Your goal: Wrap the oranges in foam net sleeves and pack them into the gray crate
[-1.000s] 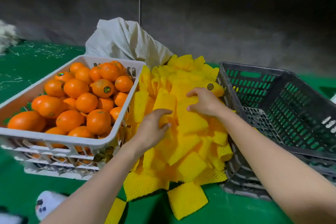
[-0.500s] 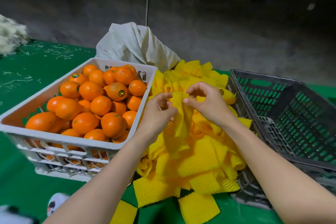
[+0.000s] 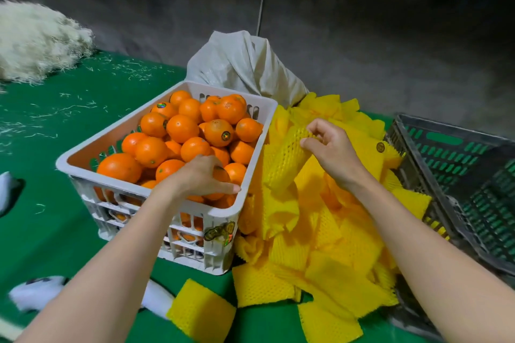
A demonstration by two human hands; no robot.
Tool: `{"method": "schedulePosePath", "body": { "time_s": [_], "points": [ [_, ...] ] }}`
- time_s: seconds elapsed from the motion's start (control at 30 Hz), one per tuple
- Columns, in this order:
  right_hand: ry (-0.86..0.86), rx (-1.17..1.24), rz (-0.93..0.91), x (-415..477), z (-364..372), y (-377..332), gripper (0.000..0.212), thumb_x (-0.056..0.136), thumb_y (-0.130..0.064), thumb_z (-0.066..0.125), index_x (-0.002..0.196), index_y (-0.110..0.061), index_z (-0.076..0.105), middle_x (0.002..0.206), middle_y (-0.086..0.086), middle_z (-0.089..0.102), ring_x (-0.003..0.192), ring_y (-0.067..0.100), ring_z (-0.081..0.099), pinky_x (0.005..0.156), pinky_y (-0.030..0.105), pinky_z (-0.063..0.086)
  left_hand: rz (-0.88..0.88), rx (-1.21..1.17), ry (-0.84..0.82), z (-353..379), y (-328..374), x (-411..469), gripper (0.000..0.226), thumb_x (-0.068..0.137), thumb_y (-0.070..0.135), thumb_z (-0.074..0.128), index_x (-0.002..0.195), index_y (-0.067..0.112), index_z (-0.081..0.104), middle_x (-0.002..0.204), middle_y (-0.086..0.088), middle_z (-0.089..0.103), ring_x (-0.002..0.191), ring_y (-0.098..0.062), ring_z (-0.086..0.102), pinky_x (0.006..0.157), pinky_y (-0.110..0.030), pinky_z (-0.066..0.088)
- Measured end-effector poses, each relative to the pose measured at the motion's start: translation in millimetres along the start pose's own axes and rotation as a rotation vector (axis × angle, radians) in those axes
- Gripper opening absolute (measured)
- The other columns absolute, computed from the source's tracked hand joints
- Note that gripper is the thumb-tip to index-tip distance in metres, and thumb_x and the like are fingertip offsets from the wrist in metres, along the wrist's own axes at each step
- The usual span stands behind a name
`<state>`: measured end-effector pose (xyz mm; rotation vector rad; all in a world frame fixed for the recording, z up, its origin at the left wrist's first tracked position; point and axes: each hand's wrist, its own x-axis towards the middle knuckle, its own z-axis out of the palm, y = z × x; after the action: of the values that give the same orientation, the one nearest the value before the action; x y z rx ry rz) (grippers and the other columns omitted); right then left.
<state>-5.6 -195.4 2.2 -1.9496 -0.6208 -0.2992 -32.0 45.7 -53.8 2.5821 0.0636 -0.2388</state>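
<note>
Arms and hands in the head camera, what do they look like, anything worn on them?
The left hand and right hand have no gloves, and no rings or watch show. The left forearm and right forearm are uncovered up to the frame's edge, with no sleeve, band or marking in view.

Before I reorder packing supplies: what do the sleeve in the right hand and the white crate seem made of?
Sleeve: soft yellow foam netting, matte; its open mesh sags limply from the right hand. White crate: likely rigid moulded plastic, slightly glossy, with slotted walls and a smooth rim.
</note>
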Motion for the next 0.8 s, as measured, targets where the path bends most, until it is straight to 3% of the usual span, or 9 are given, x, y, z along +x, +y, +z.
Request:
{"method": "schedulePosePath", "body": {
  "time_s": [0.1,0.17,0.3,0.37,0.43,0.5,0.6,0.7,0.8],
  "points": [
    [0.046,0.017,-0.005,0,-5,-1,0.024,0.075,-0.004,0.057,0.067,-0.02,0.04,0.066,-0.006,0.032,0.058,-0.003,0.031,0.054,0.014,0.026,0.056,0.022,-0.027,-4,-9,0,0.079,0.068,0.033,0.084,0.136,0.022,0.045,0.135,-0.005,0.044,0.12,-0.025,0.046,0.09,-0.035,0.046],
    [0.091,0.078,0.009,0,-11,-3,0.017,0.07,-0.011,0.054,0.066,-0.02,0.041,0.064,-0.006,0.032,0.054,-0.004,0.031,0.051,0.013,0.026,0.111,-0.021,0.059,-4,-10,0,0.077,0.065,0.023,0.086,0.133,0.023,0.05,0.134,-0.002,0.05,0.119,-0.022,0.049,0.084,-0.03,0.045],
    [0.141,0.288,0.068,1,-22,-7,0.01,0.071,-0.011,0.052,0.067,-0.018,0.046,0.055,-0.014,0.044,0.051,-0.004,0.038,0.051,0.014,0.03,0.288,-0.42,0.237,-4,4,-5,0.068,0.065,0.016,0.086,0.125,0.032,0.057,0.128,0.01,0.055,0.121,-0.012,0.048,0.088,-0.026,0.038],
    [0.139,0.457,0.108,2,-27,-10,0.016,0.078,-0.005,0.05,0.068,-0.017,0.048,0.052,-0.015,0.049,0.053,-0.001,0.044,0.052,0.015,0.036,0.403,-0.598,0.202,-6,20,-9,0.065,0.064,0.02,0.085,0.119,0.038,0.057,0.125,0.019,0.054,0.122,-0.003,0.047,0.092,-0.027,0.042],
    [0.113,0.622,0.147,2,-31,-14,0.026,0.086,0.004,0.041,0.068,-0.015,0.048,0.053,-0.013,0.053,0.053,0.001,0.05,0.052,0.015,0.041,0.495,-0.746,0.162,-6,38,-15,0.06,0.061,0.025,0.08,0.115,0.038,0.057,0.123,0.021,0.054,0.118,0.008,0.048,0.086,-0.022,0.048],
    [0.054,0.739,0.204,-2,-34,-17,0.027,0.087,0.005,0.033,0.072,-0.011,0.049,0.055,-0.009,0.055,0.054,0.003,0.052,0.053,0.017,0.043,0.533,-0.893,0.11,-1,55,-17,0.058,0.063,0.022,0.076,0.116,0.036,0.057,0.125,0.015,0.054,0.112,0.005,0.054,0.079,-0.02,0.053],
    [-0.046,0.793,0.304,-13,-38,-16,0.026,0.087,0.002,0.028,0.079,-0.009,0.05,0.067,0.0,0.053,0.061,0.008,0.051,0.059,0.021,0.042,0.521,-1.097,-0.032,13,77,-17,0.06,0.068,0.019,0.073,0.123,0.033,0.055,0.129,0.004,0.054,0.108,-0.014,0.062,0.076,-0.024,0.054],
    [-0.115,0.744,0.363,-25,-48,-11,0.028,0.09,0.003,0.025,0.082,-0.009,0.049,0.072,0.003,0.048,0.061,0.007,0.05,0.061,0.022,0.039,0.378,-1.377,-0.122,29,98,-13,0.07,0.059,0.013,0.085,0.122,0.021,0.056,0.118,-0.003,0.061,0.093,-0.019,0.067,0.071,-0.026,0.051],
    [-0.149,0.677,0.396,-35,-57,-6,0.029,0.089,0.004,0.025,0.08,-0.008,0.05,0.069,0.002,0.047,0.055,0.005,0.049,0.058,0.022,0.037,0.258,-1.562,-0.178,43,121,-13,0.044,0.065,0.015,0.076,0.107,0.012,0.061,0.098,-0.009,0.06,0.078,-0.016,0.055,0.062,-0.024,0.038]
  ]
}}
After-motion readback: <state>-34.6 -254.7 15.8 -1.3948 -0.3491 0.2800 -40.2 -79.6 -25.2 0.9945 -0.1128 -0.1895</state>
